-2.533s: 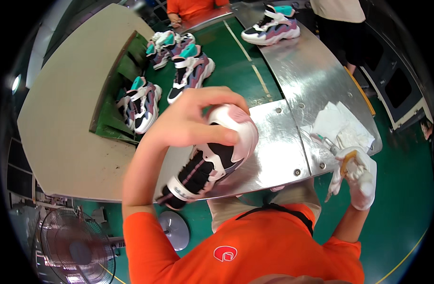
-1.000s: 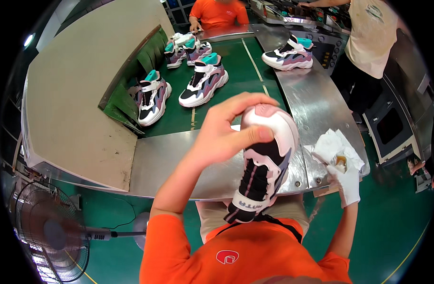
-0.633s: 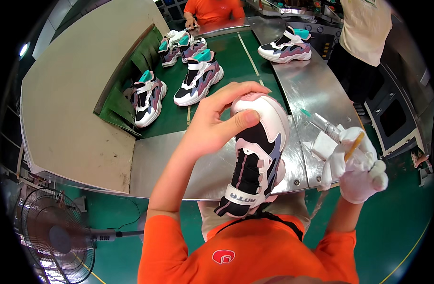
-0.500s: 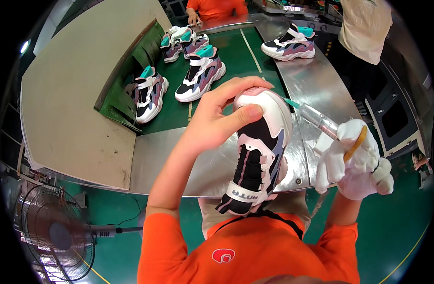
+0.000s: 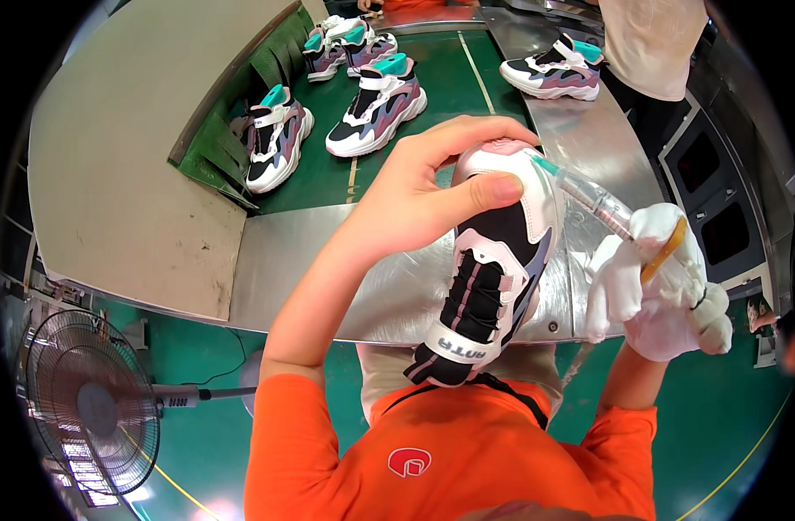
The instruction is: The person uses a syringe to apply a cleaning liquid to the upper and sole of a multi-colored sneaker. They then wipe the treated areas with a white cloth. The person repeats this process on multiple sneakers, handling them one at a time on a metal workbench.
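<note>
My left hand point(image 5: 406, 200), bare, is closed over the toe of a white, black and mauve sneaker point(image 5: 489, 286). Its thumb presses on the upper and its fingers wrap round the front of the sole. The sneaker is held toe away from me, with its strap end near my body. In a white glove, my right hand point(image 5: 653, 291) is closed on a clear syringe point(image 5: 599, 204). The syringe's teal tip point(image 5: 543, 165) meets the toe's right edge, close to where upper and sole join. A yellowish-brown strip point(image 5: 664, 250) shows at the gloved fingers.
Several similar sneakers point(image 5: 377, 106) stand on the green belt point(image 5: 441, 65), beside a green flap guard point(image 5: 215, 122). Another sneaker point(image 5: 554, 71) sits on the metal table edge point(image 5: 580, 148). A fan point(image 5: 94, 408) stands at lower left. A person in a light top point(image 5: 653, 39) is at far right.
The view has shifted, so the scene sits higher. The held sneaker has moved slightly right and away from me. The syringe tip has shifted a little along the toe edge toward its front.
</note>
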Motion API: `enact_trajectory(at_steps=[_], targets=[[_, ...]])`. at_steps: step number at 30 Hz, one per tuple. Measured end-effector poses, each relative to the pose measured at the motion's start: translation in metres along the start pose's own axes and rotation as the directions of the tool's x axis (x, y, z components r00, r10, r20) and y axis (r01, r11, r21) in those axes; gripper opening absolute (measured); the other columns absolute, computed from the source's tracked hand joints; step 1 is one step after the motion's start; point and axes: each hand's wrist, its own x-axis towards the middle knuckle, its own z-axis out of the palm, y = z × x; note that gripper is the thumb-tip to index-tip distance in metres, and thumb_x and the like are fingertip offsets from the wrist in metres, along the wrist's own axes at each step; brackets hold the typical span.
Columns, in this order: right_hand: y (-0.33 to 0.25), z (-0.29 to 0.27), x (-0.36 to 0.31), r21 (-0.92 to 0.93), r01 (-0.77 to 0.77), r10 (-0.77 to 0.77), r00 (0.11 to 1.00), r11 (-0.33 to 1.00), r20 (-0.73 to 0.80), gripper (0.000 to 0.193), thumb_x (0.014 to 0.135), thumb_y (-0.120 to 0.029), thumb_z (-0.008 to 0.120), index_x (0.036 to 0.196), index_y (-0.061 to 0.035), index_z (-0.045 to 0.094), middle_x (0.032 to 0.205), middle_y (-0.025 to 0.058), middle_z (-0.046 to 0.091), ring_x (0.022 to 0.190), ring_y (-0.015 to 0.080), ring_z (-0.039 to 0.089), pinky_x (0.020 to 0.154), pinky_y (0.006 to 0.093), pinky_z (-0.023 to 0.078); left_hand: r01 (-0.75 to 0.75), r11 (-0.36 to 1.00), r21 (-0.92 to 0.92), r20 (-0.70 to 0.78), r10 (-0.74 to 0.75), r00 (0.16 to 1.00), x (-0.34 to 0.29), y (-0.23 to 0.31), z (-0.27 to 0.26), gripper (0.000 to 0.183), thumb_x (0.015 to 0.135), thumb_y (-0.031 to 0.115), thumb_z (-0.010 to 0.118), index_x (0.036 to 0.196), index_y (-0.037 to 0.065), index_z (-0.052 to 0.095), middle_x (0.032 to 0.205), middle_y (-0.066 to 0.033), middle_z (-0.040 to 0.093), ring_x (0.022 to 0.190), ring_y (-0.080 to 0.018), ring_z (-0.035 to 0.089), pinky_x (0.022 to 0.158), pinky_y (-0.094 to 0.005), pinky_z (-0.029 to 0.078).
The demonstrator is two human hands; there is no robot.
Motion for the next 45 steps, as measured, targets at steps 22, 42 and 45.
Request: enact_trajectory(at_steps=[22, 42, 45], targets=[[-0.007, -0.030, -0.024, -0.134, -0.059, 0.050, 0.996, 0.989, -0.069, 0.052, 0.093, -0.026, 0.057, 0.129, 0.0078, 0.043, 0.116, 0.0212, 0.059, 0.095, 0.0202, 0.062, 0.075, 0.0292, 0.054, 0.012, 0.998, -0.066, -0.063, -0.016, 0.998, -0.007, -0.007, -0.004, 0.050, 0.085, 0.027, 0.072, 0.124, 0.000, 0.058, 0.113, -0.0077, 0.063, 0.102, -0.0146, 0.059, 0.088, -0.0276, 0.048], [0.035, -0.050, -0.057, -0.102, -0.257, 0.113, 0.703, 0.961, -0.702, 0.072, 0.065, -0.036, 0.062, 0.120, 0.0090, 0.047, 0.100, 0.0173, 0.058, 0.076, 0.0259, 0.061, 0.064, 0.0290, 0.051, 0.020, 0.982, -0.189, -0.340, -0.084, 0.937, -0.038, -0.057, 0.006, 0.046, 0.091, 0.032, 0.067, 0.123, 0.000, 0.059, 0.110, -0.0056, 0.064, 0.100, -0.0128, 0.059, 0.089, -0.0262, 0.046], [0.045, -0.025, -0.035, 0.002, -0.383, 0.260, 0.625, 0.924, -0.736, 0.050, 0.090, -0.026, 0.037, 0.127, 0.0078, 0.045, 0.117, 0.0190, 0.057, 0.099, 0.0282, 0.060, 0.082, 0.0329, 0.050, 0.041, 0.975, -0.220, -0.359, -0.120, 0.926, -0.042, -0.066, 0.007, 0.047, 0.092, 0.033, 0.065, 0.125, 0.000, 0.058, 0.111, -0.0057, 0.064, 0.103, -0.0126, 0.058, 0.093, -0.0265, 0.043]])
